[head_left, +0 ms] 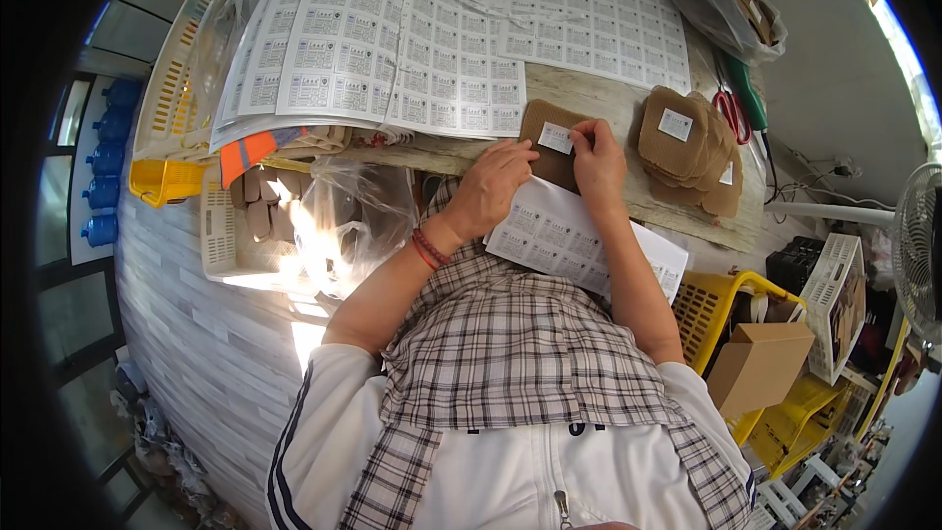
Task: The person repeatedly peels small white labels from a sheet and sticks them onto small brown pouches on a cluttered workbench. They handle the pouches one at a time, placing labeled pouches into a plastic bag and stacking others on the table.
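Note:
A brown ribbed pad [543, 114] with rounded corners lies at the near edge of the table. On it is a small white printed label [555, 136]. My right hand [601, 159] pinches the right end of this label between thumb and forefinger. At the pad's left edge, the fingertips of my left hand [494, 186] are closed on it. A sheet of printed labels [549, 236] rests under my forearms, across my lap. Right of my hands lies a stack of similar brown pads [659, 152], the top one bearing a white label [675, 124].
Large label sheets [442, 59] cover the table's far left, with another sheet [599, 20] behind. Red-handled scissors [731, 116] and a plastic bag [711, 0] lie at right. Yellow crates [702, 314], a cardboard box [760, 363] and a fan [917, 255] stand lower right.

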`<state>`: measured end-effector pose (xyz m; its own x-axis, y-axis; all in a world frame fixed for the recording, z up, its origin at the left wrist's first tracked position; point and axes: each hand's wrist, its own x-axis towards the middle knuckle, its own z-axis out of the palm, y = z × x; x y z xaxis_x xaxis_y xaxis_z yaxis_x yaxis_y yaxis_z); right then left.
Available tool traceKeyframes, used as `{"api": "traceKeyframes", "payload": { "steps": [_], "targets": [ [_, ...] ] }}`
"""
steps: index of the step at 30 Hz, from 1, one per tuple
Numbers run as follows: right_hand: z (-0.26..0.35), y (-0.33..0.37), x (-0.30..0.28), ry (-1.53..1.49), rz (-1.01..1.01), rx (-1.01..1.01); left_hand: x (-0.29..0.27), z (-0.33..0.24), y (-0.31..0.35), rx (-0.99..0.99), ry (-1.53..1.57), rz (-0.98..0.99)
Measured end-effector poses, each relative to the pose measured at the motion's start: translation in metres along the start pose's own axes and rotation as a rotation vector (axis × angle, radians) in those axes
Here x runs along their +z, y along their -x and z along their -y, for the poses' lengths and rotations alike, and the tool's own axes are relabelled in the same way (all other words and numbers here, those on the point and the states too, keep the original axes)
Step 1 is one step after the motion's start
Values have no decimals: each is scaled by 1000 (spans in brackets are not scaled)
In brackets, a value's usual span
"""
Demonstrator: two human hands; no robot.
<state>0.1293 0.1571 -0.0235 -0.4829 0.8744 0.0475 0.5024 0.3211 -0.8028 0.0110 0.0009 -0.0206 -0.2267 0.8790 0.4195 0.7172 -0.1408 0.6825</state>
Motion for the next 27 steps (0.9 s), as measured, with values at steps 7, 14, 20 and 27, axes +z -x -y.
{"api": "traceKeyframes", "payload": {
  "steps": [7,14,20,27],
  "targets": [
    [0,2,2,45,-29,-63,-5,-9,-4,-62,18,11],
    [0,5,4,69,-78,-167,-7,-4,-7,28,-80,62],
    [7,12,7,330,-98,-296,-2,-4,-6,23,-131,67],
    [8,15,10,315,-265,-260,2,-3,-3,36,-179,68]
  ]
}}
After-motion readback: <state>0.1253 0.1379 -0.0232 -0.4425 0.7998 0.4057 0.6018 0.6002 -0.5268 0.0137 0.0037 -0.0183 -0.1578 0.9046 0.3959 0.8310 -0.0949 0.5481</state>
